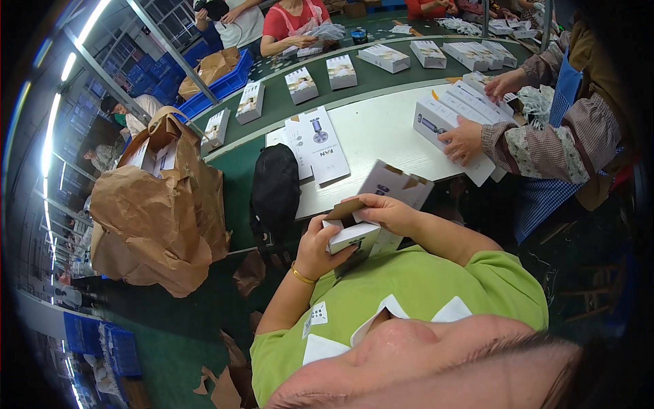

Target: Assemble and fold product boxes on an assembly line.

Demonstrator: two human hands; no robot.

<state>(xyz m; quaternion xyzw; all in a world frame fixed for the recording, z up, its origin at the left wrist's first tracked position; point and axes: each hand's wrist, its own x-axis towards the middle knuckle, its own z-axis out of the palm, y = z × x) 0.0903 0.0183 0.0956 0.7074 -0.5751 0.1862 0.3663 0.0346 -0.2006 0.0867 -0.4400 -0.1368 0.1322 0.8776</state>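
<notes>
Close to my chest is a small white cardboard box (360, 236), tilted, with its brown inner flap raised at the top. My left hand (319, 247) is wrapped round the box's left side, thumb along its front. The fingers of my right hand (390, 213) are bent over the top edge by the flap. Whatever is inside the box is hidden. Just beyond my right hand, a second white carton (395, 183) with brown edges leans at the table's edge, partly covered by my hand. Flat printed cartons (327, 146) lie on the white tabletop (368, 129) ahead.
A black bag (276, 180) stands left of the flat cartons, beside a large crumpled brown paper sack (157, 211) containing white boxes. Beyond, finished-looking boxes (300, 84) line a green conveyor belt (276, 112). At right, a co-worker's hands (466, 140) touch a row of cartons (436, 116).
</notes>
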